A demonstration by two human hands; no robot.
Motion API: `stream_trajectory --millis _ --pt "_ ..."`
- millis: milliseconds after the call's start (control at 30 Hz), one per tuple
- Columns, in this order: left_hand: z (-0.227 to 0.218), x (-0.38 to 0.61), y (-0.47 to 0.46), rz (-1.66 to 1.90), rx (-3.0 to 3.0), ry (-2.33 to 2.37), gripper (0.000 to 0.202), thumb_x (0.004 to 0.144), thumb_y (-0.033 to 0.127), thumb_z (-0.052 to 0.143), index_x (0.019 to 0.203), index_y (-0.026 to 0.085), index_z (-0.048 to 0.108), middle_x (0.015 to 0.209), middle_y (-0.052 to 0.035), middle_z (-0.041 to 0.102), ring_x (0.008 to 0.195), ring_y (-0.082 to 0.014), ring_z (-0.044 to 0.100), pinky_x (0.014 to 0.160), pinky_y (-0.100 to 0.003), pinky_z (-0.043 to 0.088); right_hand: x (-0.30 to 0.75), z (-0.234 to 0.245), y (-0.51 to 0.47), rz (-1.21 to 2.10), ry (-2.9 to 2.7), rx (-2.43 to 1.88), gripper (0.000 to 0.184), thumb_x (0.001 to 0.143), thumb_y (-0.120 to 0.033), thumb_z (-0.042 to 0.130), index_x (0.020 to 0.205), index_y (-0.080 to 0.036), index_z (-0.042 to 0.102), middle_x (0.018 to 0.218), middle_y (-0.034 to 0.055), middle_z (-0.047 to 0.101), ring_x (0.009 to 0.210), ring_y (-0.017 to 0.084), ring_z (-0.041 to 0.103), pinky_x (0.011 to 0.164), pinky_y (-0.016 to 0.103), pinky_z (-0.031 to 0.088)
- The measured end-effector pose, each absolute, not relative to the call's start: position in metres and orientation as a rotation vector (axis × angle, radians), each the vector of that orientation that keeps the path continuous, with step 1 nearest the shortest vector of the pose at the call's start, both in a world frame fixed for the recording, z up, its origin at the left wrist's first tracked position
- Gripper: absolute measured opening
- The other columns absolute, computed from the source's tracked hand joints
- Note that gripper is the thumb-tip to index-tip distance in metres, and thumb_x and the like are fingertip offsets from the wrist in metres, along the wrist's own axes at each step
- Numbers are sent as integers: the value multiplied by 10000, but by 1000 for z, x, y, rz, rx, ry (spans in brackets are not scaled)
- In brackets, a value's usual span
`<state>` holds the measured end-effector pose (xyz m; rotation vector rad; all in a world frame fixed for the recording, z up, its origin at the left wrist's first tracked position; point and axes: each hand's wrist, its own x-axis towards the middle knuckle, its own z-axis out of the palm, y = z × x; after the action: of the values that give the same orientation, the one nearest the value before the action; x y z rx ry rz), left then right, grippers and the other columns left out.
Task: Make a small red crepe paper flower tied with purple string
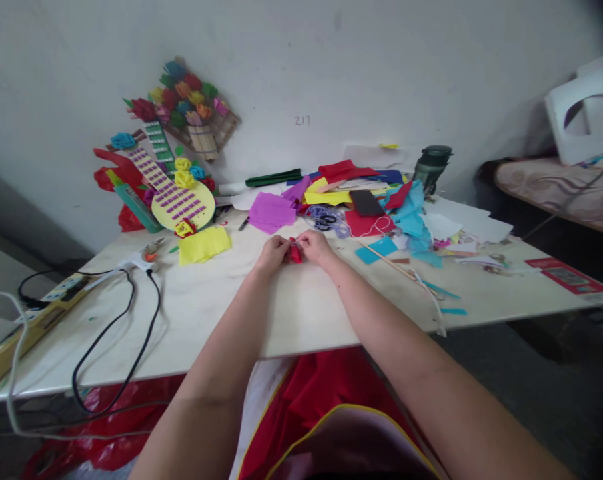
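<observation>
A small bunched piece of red crepe paper is held between my hands, just above the table near its middle. My left hand pinches it from the left with bent fingers. From the right, my right hand closes its fingertips on its upper end, where something thin and pale shows, too small to name. Beyond the hands lie purple paper and a bluish tangle with scissors. Yellow paper rests to the left of them.
A hot-glue gun with a looping black cord sits left, near a power strip. Paper-flower crafts lean on the wall. A phone, red paper, thin sticks and a dark bottle are at the right.
</observation>
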<state>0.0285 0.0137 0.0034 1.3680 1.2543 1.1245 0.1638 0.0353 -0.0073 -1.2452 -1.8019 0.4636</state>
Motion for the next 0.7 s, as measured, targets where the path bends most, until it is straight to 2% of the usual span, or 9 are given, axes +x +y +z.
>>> stream_trajectory --millis 100,233,333,500,600,700 --pt "3 29 15 1158 1328 1328 144 826 171 479 706 173 398 438 62 471 364 -97 499 441 -219 426 167 -7 37 434 -1720 -1257 136 704 -71 500 617 -151 567 713 40 614 742 155 570 762 292 445" --pt "2 27 17 1192 1371 1444 141 811 169 477 697 181 395 422 61 462 334 -99 481 411 -211 396 168 -5 36 720 -1557 -1296 145 758 -97 445 674 -160 545 557 -11 530 529 125 526 601 268 458" --pt "1 26 18 1180 1425 1470 127 809 189 461 698 186 399 421 53 466 327 -97 455 397 -210 368 167 -2 33 875 -1461 -1235 105 761 -125 460 720 -162 550 524 -42 485 457 97 462 508 229 412" --pt "-4 28 22 1147 1557 1482 102 765 233 478 690 184 428 442 47 466 359 -86 413 408 -206 315 167 3 27 1129 -1406 -883 90 759 -198 477 783 -171 559 488 -73 423 416 66 360 434 187 312" --pt "-7 28 26 1153 1676 1511 126 722 268 505 648 175 463 448 45 449 412 -87 404 442 -211 306 166 5 25 1257 -1403 -757 81 752 -241 504 729 -167 526 514 -64 459 398 45 324 399 178 244" --pt "-6 27 27 1131 1735 1486 149 699 295 515 626 168 485 472 38 459 459 -93 398 468 -219 296 164 7 24 1270 -1394 -786 115 736 -262 536 680 -172 491 520 -62 467 395 40 325 389 178 224"
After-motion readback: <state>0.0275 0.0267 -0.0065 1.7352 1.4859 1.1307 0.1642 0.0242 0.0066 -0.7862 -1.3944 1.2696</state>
